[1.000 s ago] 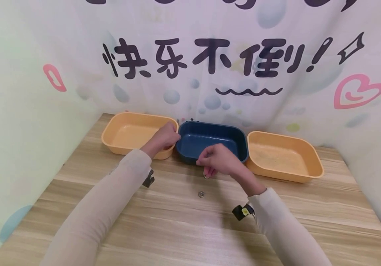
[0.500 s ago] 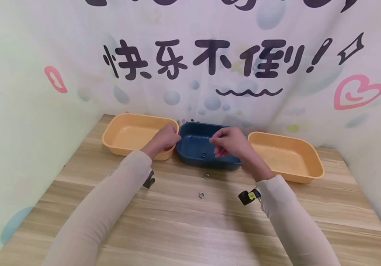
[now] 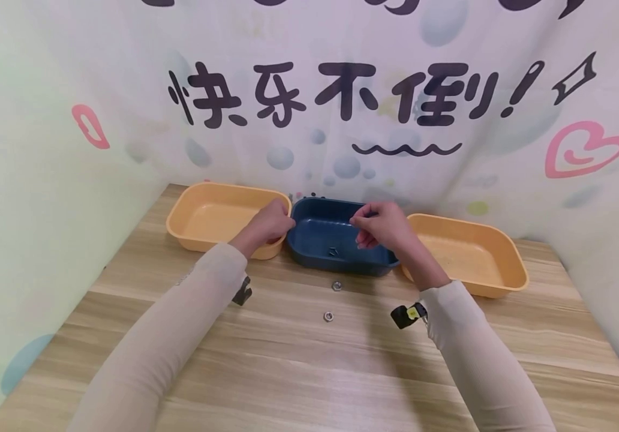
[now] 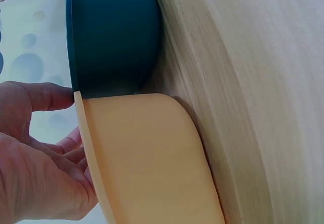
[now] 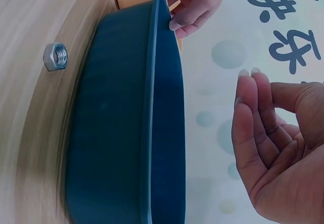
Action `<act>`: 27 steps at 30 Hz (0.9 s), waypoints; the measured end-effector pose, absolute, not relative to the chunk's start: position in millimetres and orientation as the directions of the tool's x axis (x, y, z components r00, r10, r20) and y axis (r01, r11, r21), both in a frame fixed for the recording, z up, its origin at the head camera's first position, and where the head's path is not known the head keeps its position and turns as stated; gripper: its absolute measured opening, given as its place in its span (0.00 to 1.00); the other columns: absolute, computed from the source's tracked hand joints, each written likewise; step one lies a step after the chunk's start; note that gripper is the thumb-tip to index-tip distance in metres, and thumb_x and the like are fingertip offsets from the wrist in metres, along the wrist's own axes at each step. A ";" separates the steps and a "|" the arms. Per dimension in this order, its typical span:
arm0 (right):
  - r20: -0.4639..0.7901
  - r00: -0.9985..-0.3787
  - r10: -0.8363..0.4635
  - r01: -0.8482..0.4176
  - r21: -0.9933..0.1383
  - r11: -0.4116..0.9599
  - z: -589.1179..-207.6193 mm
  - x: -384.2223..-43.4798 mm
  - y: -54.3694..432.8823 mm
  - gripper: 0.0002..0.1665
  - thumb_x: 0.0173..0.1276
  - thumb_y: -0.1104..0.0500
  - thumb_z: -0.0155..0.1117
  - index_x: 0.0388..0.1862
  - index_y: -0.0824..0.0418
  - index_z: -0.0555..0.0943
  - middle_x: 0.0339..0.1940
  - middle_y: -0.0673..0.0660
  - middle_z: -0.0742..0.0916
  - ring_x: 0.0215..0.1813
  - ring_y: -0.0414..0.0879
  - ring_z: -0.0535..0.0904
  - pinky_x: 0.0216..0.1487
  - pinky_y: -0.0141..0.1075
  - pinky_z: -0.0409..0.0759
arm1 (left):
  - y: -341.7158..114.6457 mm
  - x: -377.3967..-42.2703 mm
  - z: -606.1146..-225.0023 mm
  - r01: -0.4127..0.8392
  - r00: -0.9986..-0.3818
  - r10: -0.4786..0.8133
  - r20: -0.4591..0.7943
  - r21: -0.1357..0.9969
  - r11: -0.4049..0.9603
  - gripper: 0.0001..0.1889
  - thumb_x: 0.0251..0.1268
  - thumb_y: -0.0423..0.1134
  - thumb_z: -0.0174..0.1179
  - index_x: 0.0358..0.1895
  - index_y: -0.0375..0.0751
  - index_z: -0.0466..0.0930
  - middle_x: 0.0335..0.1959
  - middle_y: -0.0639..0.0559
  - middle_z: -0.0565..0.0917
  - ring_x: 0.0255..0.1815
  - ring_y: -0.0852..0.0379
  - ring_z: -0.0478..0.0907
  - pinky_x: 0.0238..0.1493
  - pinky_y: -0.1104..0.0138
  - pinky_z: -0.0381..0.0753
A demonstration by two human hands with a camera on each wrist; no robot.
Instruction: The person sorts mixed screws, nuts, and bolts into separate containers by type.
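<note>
My left hand rests over the right end of the left yellow-orange bin and grips its rim, where it meets the dark blue bin. In the left wrist view, a fingertip lies right at that corner, the other fingers behind the wall. Above the right part of the blue bin hovers my right hand. Its fingers are gently bent with the thumb near them, and nothing shows between them. Small dark pieces lie on the blue bin's floor. Two metal hex nuts sit on the table, a nearer nut and a farther nut.
A second yellow-orange bin stands at the right end of the row. Behind the bins hangs a printed cloth, close to the back edge of the wooden table.
My right hand has risen from the table in front of the blue bin to above it, back and rightward, uncovering the farther nut. The small pieces in the bin look rearranged. My left hand stays put.
</note>
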State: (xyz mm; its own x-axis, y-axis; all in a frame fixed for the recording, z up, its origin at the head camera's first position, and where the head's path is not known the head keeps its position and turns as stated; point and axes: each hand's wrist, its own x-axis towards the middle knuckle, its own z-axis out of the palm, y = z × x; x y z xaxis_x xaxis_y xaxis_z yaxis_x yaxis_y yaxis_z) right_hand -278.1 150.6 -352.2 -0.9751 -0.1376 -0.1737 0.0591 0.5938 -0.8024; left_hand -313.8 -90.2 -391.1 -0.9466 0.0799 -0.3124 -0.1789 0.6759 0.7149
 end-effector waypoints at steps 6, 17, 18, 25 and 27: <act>-0.173 -0.975 -0.141 0.057 -0.803 0.593 -355.1 -275.9 150.1 0.14 0.70 0.54 0.63 0.44 0.64 0.81 0.25 0.61 0.85 0.26 0.50 0.85 0.32 0.38 0.84 | -89.0 -314.4 -390.6 -0.182 -0.945 0.077 -0.317 0.710 0.680 0.05 0.67 0.33 0.54 0.35 0.37 0.67 0.27 0.46 0.68 0.21 0.53 0.68 0.23 0.68 0.66; -0.184 -0.979 -0.085 0.095 -0.787 0.609 -358.7 -293.7 174.8 0.17 0.72 0.52 0.59 0.49 0.65 0.79 0.35 0.60 0.86 0.36 0.50 0.85 0.37 0.37 0.84 | -90.7 -315.6 -394.0 -0.152 -0.949 0.109 -0.295 0.734 0.662 0.14 0.67 0.34 0.54 0.23 0.42 0.62 0.17 0.52 0.63 0.15 0.55 0.64 0.20 0.68 0.64; -0.181 -0.981 -0.070 0.102 -0.787 0.608 -358.7 -296.6 181.7 0.17 0.72 0.53 0.59 0.49 0.65 0.79 0.36 0.60 0.86 0.36 0.49 0.85 0.38 0.37 0.84 | -91.4 -315.3 -393.4 -0.151 -0.948 0.117 -0.295 0.742 0.654 0.15 0.68 0.35 0.54 0.23 0.42 0.62 0.16 0.52 0.63 0.15 0.56 0.64 0.19 0.69 0.64; -0.149 -0.989 0.011 0.121 -0.753 0.647 -345.4 -301.9 238.4 0.21 0.72 0.53 0.58 0.55 0.68 0.76 0.43 0.61 0.82 0.40 0.49 0.79 0.42 0.38 0.84 | -94.4 -310.2 -373.7 -0.113 -0.975 0.046 -0.218 0.663 0.740 0.23 0.68 0.51 0.58 0.53 0.39 0.65 0.35 0.46 0.74 0.29 0.51 0.74 0.31 0.65 0.74; -0.127 -0.991 0.039 0.119 -0.722 0.681 -337.6 -299.8 256.1 0.23 0.72 0.52 0.59 0.56 0.69 0.75 0.45 0.61 0.81 0.41 0.48 0.78 0.40 0.35 0.83 | -93.3 -308.3 -365.4 -0.085 -0.989 0.008 -0.146 0.620 0.780 0.28 0.66 0.53 0.58 0.60 0.39 0.62 0.40 0.44 0.75 0.34 0.49 0.75 0.34 0.63 0.73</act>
State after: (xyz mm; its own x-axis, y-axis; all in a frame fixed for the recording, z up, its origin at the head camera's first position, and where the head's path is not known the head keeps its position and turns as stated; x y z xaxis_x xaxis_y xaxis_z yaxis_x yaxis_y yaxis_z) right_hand -299.8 256.1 -337.6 -0.9912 0.0394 -0.1266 0.1193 0.6811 -0.7224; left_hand -308.3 -93.3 -365.4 -0.9893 0.0076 -0.1460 -0.0855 0.7800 0.6199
